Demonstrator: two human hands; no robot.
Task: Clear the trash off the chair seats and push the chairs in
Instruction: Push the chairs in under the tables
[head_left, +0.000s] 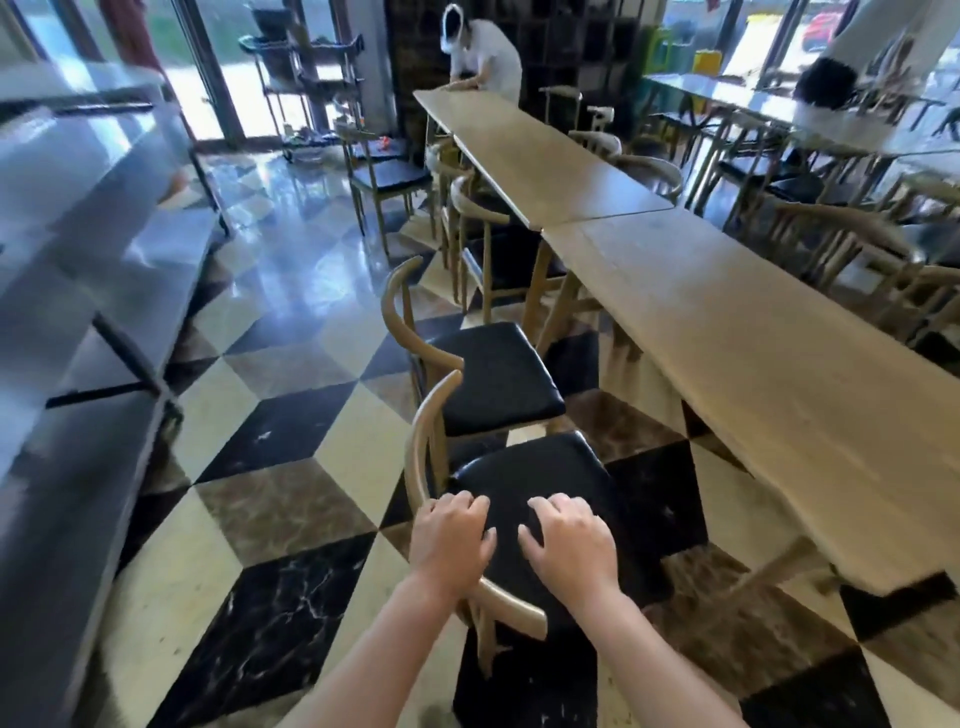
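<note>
Hands hover with loosely curled fingers, left hand (451, 535) and right hand (569, 545) gripping nothing, over the near chair (524, 499). Second chair (493, 374) stands just beyond, beside the long wooden table (753, 364).

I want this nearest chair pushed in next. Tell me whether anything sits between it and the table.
Nothing visible blocks it. The nearest chair, under the left hand and right hand, faces the table across bare checkered floor. Its black seat shows no trash. The second chair stands beside it, not in the path.
</note>
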